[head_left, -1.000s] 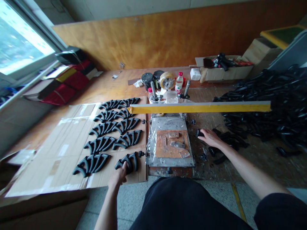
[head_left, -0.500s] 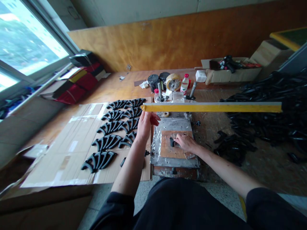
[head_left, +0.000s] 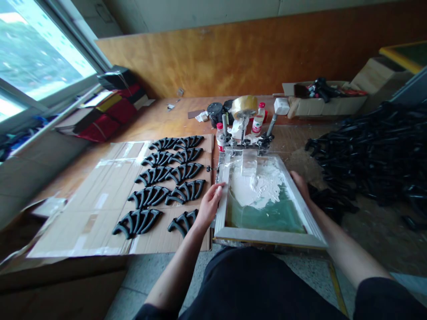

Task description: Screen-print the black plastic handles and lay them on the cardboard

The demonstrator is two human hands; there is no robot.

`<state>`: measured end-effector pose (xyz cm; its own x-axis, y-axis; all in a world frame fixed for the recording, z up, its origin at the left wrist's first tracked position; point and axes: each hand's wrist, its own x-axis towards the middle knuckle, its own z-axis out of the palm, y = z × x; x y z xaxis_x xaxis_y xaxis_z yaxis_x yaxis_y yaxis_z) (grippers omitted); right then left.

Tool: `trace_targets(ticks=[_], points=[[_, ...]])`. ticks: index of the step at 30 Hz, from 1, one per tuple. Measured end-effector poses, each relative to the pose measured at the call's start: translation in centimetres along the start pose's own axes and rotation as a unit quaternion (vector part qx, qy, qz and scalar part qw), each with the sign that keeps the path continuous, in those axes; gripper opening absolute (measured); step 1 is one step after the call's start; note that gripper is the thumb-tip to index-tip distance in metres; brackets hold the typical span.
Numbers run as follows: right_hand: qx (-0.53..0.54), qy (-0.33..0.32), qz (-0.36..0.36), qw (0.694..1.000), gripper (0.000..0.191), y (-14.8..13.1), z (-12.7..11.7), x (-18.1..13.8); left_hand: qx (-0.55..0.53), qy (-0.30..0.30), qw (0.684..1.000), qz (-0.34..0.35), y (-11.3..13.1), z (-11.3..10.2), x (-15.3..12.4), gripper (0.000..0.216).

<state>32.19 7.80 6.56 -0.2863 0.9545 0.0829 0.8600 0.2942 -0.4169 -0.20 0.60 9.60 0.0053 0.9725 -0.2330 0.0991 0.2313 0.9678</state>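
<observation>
A screen printing frame [head_left: 267, 238] lies low over the press base, its green mesh [head_left: 263, 218] facing up. White ink [head_left: 267, 184] is smeared across the mesh's far half, and a clear block [head_left: 249, 162] stands in it. My left hand [head_left: 209, 205] grips the frame's left rail, thumb on top. Along the right rail is my right hand [head_left: 301, 187], closed at the edge with its fingertips partly hidden. A hinge clamp [head_left: 248, 145] joins the frame's far end. Whatever lies under the frame is hidden.
Black curved parts [head_left: 143, 222] sit in fanned rows on a cardboard sheet [head_left: 80, 218] at left. A heap of black parts [head_left: 373, 155] covers the right side. Behind the clamp stand a tape roll [head_left: 244, 106], bottles [head_left: 258, 119] and a black tub [head_left: 215, 114].
The frame has swung down from its raised, edge-on position and now covers the base and the black part there. My right hand has left that part and moved to the frame's right rail.
</observation>
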Motion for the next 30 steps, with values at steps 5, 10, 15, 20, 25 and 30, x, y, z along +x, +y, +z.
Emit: trace_targets(ticks=[5, 10, 15, 20, 25, 30], points=[[-0.011, 0.15, 0.048, 0.987, 0.049, -2.6, -1.0, 4.2, 0.084, 0.021, 0.995, -0.048, -6.0, 0.7, 0.3, 0.067], [-0.084, -0.014, -0.055, 0.995, 0.019, -8.9, 1.4, 5.5, 0.134, 0.031, 0.989, -0.056, -7.3, 1.1, 1.2, 0.059], [-0.104, -0.103, -0.16, 0.976, 0.017, -9.5, 2.8, 0.5, 0.134, 0.035, 0.989, -0.054, -7.6, 1.1, 1.1, 0.058], [-0.053, -0.18, -0.258, 0.948, 0.016, -8.8, 1.1, -0.8, 0.131, 0.039, 0.989, -0.056, -7.9, 1.2, 1.2, 0.058], [-0.049, -0.083, -0.202, 0.975, 0.013, -8.9, 2.3, -0.9, 0.126, 0.04, 0.99, -0.055, -8.0, 1.1, 1.3, 0.058], [-0.024, -0.098, -0.241, 0.965, 0.017, -8.7, 3.6, -2.8, 0.118, 0.032, 0.991, -0.054, -8.2, 1.0, 1.3, 0.058]])
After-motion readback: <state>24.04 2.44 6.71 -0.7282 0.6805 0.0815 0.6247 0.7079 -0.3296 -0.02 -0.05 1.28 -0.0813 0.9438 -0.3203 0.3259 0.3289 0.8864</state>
